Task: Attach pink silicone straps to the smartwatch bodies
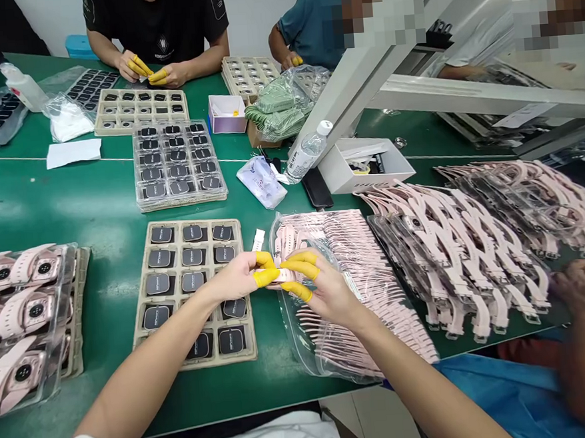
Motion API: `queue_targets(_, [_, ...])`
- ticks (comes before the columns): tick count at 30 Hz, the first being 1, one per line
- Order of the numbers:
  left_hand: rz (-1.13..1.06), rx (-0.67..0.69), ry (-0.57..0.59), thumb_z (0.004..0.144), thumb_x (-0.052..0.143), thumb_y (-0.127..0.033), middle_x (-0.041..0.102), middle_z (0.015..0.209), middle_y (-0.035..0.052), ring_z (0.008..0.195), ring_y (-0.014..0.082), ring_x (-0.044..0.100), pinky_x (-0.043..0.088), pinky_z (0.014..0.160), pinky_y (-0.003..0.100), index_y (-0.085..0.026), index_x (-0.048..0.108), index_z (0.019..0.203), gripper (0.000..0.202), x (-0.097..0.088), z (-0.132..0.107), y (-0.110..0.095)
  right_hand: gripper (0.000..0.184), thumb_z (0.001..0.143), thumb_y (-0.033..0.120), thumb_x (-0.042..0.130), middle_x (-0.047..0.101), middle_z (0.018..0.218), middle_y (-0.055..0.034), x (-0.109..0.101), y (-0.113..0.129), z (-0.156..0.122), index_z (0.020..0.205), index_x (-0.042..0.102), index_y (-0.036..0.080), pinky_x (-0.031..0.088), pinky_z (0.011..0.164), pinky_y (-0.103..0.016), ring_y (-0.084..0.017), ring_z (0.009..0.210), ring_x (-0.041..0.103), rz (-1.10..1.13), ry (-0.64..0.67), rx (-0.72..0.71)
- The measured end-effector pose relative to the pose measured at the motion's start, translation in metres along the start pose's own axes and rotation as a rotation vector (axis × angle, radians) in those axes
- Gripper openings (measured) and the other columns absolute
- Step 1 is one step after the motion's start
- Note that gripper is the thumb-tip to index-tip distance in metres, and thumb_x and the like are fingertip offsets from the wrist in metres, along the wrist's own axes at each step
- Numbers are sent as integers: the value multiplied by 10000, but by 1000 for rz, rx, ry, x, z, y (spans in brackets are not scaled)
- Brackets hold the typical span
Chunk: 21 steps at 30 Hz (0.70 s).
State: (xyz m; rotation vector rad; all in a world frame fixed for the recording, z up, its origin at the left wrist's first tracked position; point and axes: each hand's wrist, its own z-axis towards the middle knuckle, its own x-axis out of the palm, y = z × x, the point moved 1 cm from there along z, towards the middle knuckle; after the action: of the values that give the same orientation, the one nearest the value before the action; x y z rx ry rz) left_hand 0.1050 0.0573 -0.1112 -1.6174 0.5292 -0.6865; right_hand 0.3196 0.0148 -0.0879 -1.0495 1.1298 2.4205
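Note:
My left hand (241, 276), with yellow finger cots, pinches a small pink smartwatch (285, 275) from the left. My right hand (324, 287), also in yellow finger cots, grips it from the right. Fingers cover most of the watch. A pale strap piece (258, 240) sticks up just beyond my left fingers; whether it joins the watch I cannot tell. Below my hands, on the right, lies a clear plastic tray (293, 332) with many pink watch straps (365, 260). Under my left forearm is a beige tray (173, 226) of dark square watch faces.
Stacked trays of pink-strapped watches (23, 318) stand at left, and more pink-strapped watches (455, 254) at right. Beyond are a stacked clear tray (181, 203), a tissue pack (263, 184), a bottle (308, 154) and a white box (364, 167). Co-workers sit opposite and at right.

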Motion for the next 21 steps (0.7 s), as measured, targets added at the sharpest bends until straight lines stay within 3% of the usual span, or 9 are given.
queue_targets(7, [-64,-65,33,832,793,-547,673,817,36,758,164,594,487,740,299,-146,711,847,409,1,2,3,221,1006,337,664,674,1091,-102,-11,4,8,1196,697,230,547,874,-464,-276,1019,623,-143,237,44])
queue_targets(9, [-72,-5,-38,843,799,-524,730,955,68,905,217,656,521,859,338,-164,743,885,366,-2,0,-1,179,1008,328,646,642,1042,-97,-22,7,10,1127,725,219,544,840,-435,-264,980,609,-172,221,59])
queue_targets(11, [-120,91,-179,849,808,-482,747,1168,69,1142,276,655,502,1013,368,-213,773,967,296,-8,-3,-6,163,999,312,638,598,977,-80,-43,4,13,1083,740,216,537,807,-402,-244,922,593,-197,106,113])
queue_targets(13, [-201,142,-364,865,787,-474,750,1244,33,1284,300,613,485,1074,383,-280,788,1050,268,-18,-3,-7,171,986,314,643,583,927,-59,-77,-10,15,1084,739,212,522,777,-374,-221,852,580,-238,-75,224])
queue_targets(15, [-239,125,-458,848,761,-507,756,1266,27,1253,334,642,529,1023,431,-314,789,1131,344,-31,0,-5,200,982,325,649,614,897,-35,-125,-37,12,1122,720,200,495,730,-333,-192,778,573,-283,-254,405])
queue_targets(18, [-136,-18,-547,738,798,-491,774,1218,62,1241,387,649,519,1069,519,-277,798,1097,418,-52,6,8,206,943,288,696,650,828,-7,-216,-91,-7,1107,715,165,425,663,-269,-157,712,560,-434,-425,780])
queue_targets(20, [18,-128,-599,592,822,-382,787,1158,55,1272,414,624,457,1167,569,-274,802,1014,436,-65,7,22,225,926,180,681,688,860,-52,-278,-126,-27,1133,714,97,377,665,-275,-148,702,531,-551,-517,932])
queue_targets(21, [94,-136,-622,559,793,-344,790,1125,43,1275,417,620,440,1189,582,-289,798,1000,444,-71,6,30,258,933,184,677,717,913,-64,-306,-142,-40,1178,711,109,369,684,-275,-139,712,532,-649,-533,1086])
